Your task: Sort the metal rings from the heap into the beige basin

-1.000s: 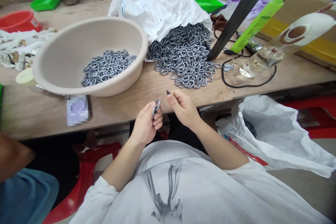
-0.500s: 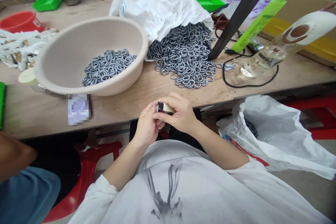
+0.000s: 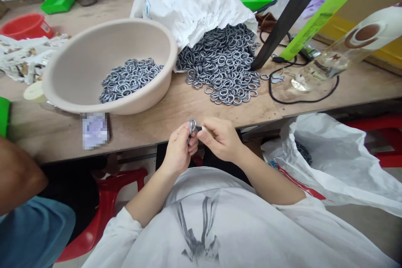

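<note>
My left hand (image 3: 178,150) pinches a few grey rings (image 3: 192,125) between thumb and fingers, just off the table's front edge. In my right hand (image 3: 221,139) is a small tool with a dark flat tip (image 3: 199,128), which reaches close to the rings. The fingers cover most of this tool, so its kind is unclear. Beyond my hands, a pile of grey rings (image 3: 230,73) spills out of a white sack (image 3: 201,8). More such rings (image 3: 130,79) lie in the large beige basin (image 3: 108,35) to the left.
A clear bottle (image 3: 317,71) stands on the right, near a black cable (image 3: 301,102) and a dark slanted post (image 3: 282,29). An open white bag (image 3: 333,155) sits below the table at right. A co-worker's arm (image 3: 19,176) is at left.
My right hand has drawn slightly right, apart from the left. The rings in my left hand now show clearly; the tool's pale part is mostly covered.
</note>
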A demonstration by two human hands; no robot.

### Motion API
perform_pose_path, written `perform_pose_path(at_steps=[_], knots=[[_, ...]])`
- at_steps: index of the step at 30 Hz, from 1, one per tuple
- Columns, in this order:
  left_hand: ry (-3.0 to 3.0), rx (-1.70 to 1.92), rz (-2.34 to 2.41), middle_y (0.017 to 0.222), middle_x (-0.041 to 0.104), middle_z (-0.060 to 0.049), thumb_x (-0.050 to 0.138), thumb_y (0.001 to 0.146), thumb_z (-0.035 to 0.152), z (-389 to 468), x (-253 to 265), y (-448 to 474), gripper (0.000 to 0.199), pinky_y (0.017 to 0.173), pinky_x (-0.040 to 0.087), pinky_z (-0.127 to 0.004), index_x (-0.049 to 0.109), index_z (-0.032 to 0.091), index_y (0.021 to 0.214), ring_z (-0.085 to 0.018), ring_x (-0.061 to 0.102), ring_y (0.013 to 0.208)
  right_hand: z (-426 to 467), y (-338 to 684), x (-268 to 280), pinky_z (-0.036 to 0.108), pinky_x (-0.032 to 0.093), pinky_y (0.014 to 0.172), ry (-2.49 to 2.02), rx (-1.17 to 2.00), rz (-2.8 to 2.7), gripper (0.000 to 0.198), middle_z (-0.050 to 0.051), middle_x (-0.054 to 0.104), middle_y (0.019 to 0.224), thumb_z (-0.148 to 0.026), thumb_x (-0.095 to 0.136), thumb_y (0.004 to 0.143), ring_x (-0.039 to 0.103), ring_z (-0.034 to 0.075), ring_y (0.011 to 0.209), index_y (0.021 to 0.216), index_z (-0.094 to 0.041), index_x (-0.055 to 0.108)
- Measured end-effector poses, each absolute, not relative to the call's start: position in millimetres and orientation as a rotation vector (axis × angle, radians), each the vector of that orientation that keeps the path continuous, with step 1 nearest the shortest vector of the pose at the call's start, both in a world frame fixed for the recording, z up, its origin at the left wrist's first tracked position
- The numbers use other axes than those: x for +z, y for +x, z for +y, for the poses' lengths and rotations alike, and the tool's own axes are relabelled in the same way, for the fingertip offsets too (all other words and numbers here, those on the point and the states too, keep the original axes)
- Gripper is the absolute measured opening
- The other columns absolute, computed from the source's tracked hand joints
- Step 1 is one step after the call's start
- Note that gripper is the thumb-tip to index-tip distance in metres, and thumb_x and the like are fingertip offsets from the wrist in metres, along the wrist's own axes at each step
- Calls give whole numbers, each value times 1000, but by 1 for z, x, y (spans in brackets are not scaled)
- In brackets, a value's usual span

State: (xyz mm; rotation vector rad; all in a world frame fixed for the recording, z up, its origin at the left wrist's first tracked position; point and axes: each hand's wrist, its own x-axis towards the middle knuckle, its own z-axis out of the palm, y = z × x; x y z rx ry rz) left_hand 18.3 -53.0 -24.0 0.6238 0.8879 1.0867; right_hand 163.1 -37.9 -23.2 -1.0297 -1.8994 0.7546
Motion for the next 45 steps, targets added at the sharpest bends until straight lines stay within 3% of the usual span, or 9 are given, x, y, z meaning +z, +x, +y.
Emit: perform_pose_path(at_steps=[7, 19, 25, 31, 35, 37, 40, 43, 45], knots=[[672, 1132, 916, 50, 37, 8, 74, 77, 42, -53, -29, 21, 38, 37, 22, -15, 45, 19, 67, -4, 27, 40, -42, 162, -17, 28, 28, 59, -1079, 583, -2113, 44, 0, 52, 64, -49, 41, 100, 43, 13, 60, 67, -20, 49], [743, 996, 885, 49, 33, 10, 71, 80, 43, -47, -31, 11, 38, 37, 22, -15, 43, 20, 68, -3, 22, 39, -41, 163, -16, 25, 31, 61, -1060, 847, -2065, 42, 1, 61, 68, -46, 44, 100, 52, 12, 64, 74, -18, 61], [872, 897, 773, 51, 35, 8, 65, 85, 49, -59, -31, 9, 42, 40, 25, -18, 44, 19, 66, -5, 27, 42, -15, 176, -32, 28, 23, 56, -1381, 728, -1710, 54, -5, 34, 55, -59, 44, 96, 34, 10, 55, 59, -21, 36], [948, 983, 802, 52, 35, 8, 62, 89, 50, -52, -38, 6, 38, 41, 24, -19, 48, 19, 73, -5, 27, 42, -32, 163, -24, 24, 38, 62, -942, 1175, -1652, 45, -2, 55, 78, -64, 62, 86, 48, 12, 67, 95, -21, 56], [1195, 922, 854, 53, 38, 7, 55, 94, 51, -50, -31, -2, 37, 43, 27, -22, 53, 18, 78, -7, 30, 44, -30, 155, -23, 24, 41, 62, -889, 1302, -1568, 44, -2, 56, 76, -64, 63, 85, 49, 11, 66, 87, -20, 55], [1415, 970, 933, 56, 44, 4, 55, 95, 47, -46, -13, -13, 37, 46, 30, -23, 54, 18, 73, -7, 36, 48, -16, 161, -26, 25, 39, 61, -969, 1212, -1553, 46, -3, 53, 69, -64, 56, 89, 47, 12, 63, 77, -20, 54], [1677, 1482, 1129, 58, 49, 4, 56, 96, 36, -22, 29, -37, 34, 46, 31, -22, 54, 17, 68, -7, 42, 50, 11, 176, -33, 27, 33, 60, -1321, 774, -1664, 38, -1, 53, 67, -52, 58, 92, 47, 14, 64, 74, -19, 58], [1800, 1910, 1291, 59, 54, 5, 51, 97, 19, 21, 68, -62, 24, 44, 30, -21, 60, 15, 75, -6, 45, 47, 30, 188, -37, 29, 34, 64, -1677, 283, -1847, 20, 6, 67, 94, -37, 61, 92, 58, 20, 79, 98, -20, 69], [1829, 1860, 1396, 54, 54, 5, 53, 95, 15, 47, 82, -75, 22, 40, 25, -22, 62, 13, 76, -5, 40, 41, 36, 191, -40, 30, 35, 64, -1825, 126, -1920, 25, 9, 68, 108, -36, 60, 92, 62, 24, 84, 109, -21, 70]])
